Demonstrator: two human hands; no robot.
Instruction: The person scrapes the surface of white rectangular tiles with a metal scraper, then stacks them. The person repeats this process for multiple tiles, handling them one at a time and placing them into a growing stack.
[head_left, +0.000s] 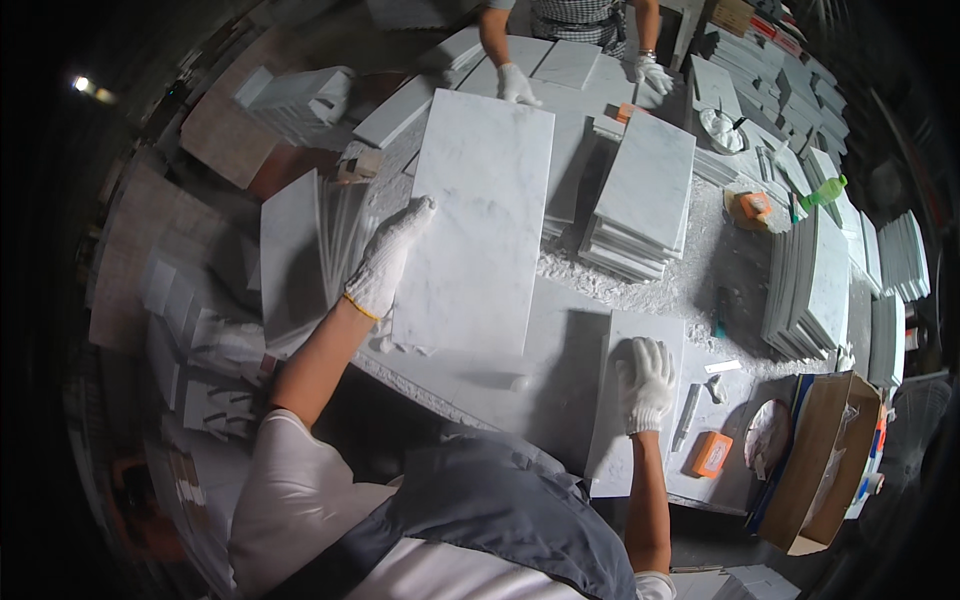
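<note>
My left hand [388, 258], in a white knit glove with a yellow cuff edge, grips the left edge of a large white marble tile [485, 215] with grey veining. The tile stands raised over the table, its broad face toward me, and most of my fingers are hidden behind it. Gloved the same way, my right hand [647, 385] rests with outstretched fingers on another marble tile [618, 462] lying at the table's near edge. Just right of it lie a slim cutter-like tool [687, 417] and an orange box [712, 454].
Across the table a co-worker's gloved hand [516, 86] reaches near the raised tile's top. Tile stacks stand at centre [642, 185], right [808, 275] and left [290, 250]. An open cardboard box [822, 465] sits at the near right. White debris [600, 285] covers parts of the tabletop.
</note>
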